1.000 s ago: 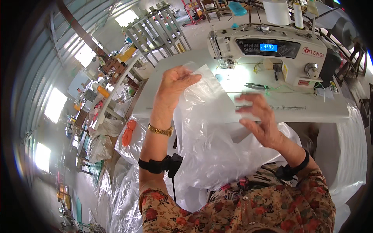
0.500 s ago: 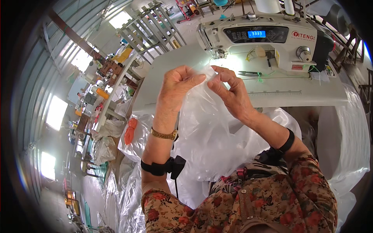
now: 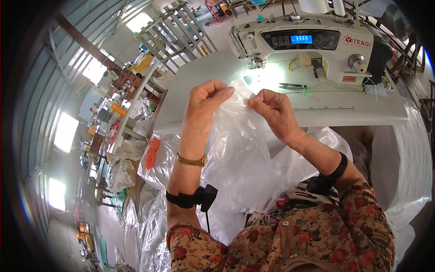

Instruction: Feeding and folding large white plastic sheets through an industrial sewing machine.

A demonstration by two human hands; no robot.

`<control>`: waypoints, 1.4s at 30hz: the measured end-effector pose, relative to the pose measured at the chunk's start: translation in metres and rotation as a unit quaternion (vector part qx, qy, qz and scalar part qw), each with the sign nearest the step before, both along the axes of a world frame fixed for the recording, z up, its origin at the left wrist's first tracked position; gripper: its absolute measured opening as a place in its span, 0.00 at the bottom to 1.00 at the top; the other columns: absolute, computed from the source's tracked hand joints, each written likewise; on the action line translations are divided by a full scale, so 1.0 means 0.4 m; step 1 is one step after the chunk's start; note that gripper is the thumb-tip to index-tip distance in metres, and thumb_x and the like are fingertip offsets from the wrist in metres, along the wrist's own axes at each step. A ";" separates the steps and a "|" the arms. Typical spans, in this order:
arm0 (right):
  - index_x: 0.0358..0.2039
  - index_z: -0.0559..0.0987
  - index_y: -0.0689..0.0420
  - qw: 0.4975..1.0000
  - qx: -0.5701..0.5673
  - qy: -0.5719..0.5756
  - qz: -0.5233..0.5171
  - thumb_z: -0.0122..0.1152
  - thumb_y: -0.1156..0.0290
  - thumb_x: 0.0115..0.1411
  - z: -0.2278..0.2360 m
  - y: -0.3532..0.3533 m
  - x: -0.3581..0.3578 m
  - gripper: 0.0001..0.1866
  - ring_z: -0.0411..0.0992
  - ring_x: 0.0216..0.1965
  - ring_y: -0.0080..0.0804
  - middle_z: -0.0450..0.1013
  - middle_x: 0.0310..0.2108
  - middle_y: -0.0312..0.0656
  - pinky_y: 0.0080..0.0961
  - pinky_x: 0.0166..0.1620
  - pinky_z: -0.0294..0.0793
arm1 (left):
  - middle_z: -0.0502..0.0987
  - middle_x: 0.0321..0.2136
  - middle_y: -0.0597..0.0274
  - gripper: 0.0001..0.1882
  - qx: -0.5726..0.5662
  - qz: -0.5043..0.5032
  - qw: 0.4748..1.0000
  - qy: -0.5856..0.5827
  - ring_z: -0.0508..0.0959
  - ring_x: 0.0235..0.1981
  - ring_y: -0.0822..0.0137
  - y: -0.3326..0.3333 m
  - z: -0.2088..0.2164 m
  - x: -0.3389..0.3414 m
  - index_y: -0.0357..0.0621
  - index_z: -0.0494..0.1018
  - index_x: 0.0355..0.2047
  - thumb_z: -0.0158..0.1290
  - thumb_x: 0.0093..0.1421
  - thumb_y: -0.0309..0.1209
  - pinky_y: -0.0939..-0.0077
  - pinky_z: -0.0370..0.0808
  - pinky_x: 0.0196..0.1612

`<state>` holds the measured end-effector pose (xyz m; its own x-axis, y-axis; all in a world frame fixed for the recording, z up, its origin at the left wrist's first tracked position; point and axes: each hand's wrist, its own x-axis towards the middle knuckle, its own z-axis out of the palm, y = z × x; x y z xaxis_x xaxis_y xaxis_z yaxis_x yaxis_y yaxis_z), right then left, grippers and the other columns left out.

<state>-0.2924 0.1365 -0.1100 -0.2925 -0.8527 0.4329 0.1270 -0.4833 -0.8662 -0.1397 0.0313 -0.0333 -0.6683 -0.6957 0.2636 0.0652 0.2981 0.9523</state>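
Observation:
A clear plastic sheet (image 3: 240, 136) hangs from both my hands and spreads down over my lap. My left hand (image 3: 205, 100) pinches its upper edge between thumb and fingers. To the right, my right hand (image 3: 275, 113) grips the same edge, thumb pressed against the forefinger. Between the two pinches the edge is folded and stretched taut. Both hands are above the front of the sewing machine's table (image 3: 195, 81), short of the lit needle area. The white sewing machine (image 3: 308, 45) stands just beyond, its lamp and blue display on.
Thread snips (image 3: 292, 86) lie on the table with green thread beside them. An orange bundle (image 3: 152, 153) rests on plastic at the left. More clear plastic (image 3: 401, 167) drapes over the table's right end. A metal rack (image 3: 179, 36) stands behind at the left.
My hands have drawn apart along the plastic edge, the right one moving right and slightly nearer me. The edge between them is now longer and tauter.

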 end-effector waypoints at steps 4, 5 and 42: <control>0.24 0.74 0.61 1.000 0.009 0.019 -0.003 0.62 0.68 0.62 0.004 0.001 -0.006 0.13 0.64 0.29 0.14 0.70 0.24 0.29 0.17 0.35 0.64 | 0.72 0.24 0.76 0.05 -0.006 0.005 1.000 -0.003 0.68 0.26 0.84 0.000 -0.007 0.005 0.40 0.77 0.29 0.60 0.58 0.27 0.89 0.64 0.32; 0.26 0.75 0.61 1.000 -0.002 0.001 -0.002 0.62 0.67 0.62 -0.006 -0.005 -0.006 0.12 0.64 0.29 0.15 0.71 0.25 0.30 0.17 0.34 0.65 | 0.72 0.24 0.76 0.05 -0.008 0.005 1.000 0.000 0.68 0.26 0.84 -0.004 -0.011 0.007 0.40 0.77 0.29 0.60 0.58 0.27 0.89 0.64 0.32; 0.46 0.74 0.60 0.876 -0.152 0.396 -0.230 0.59 0.84 0.51 0.002 0.007 0.016 0.20 0.70 0.24 0.42 0.70 0.24 0.45 0.34 0.31 0.70 | 0.70 0.20 0.76 0.14 -0.017 0.026 0.999 0.011 0.64 0.25 0.84 0.012 -0.082 -0.035 0.35 0.77 0.24 0.57 0.61 0.33 0.85 0.60 0.28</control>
<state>-0.2861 0.1395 -0.1091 -0.0808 -0.5338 0.8418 -0.7248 -0.5483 -0.4172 -0.1539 0.0362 -0.0662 -0.6247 -0.7197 0.3029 0.0702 0.3346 0.9397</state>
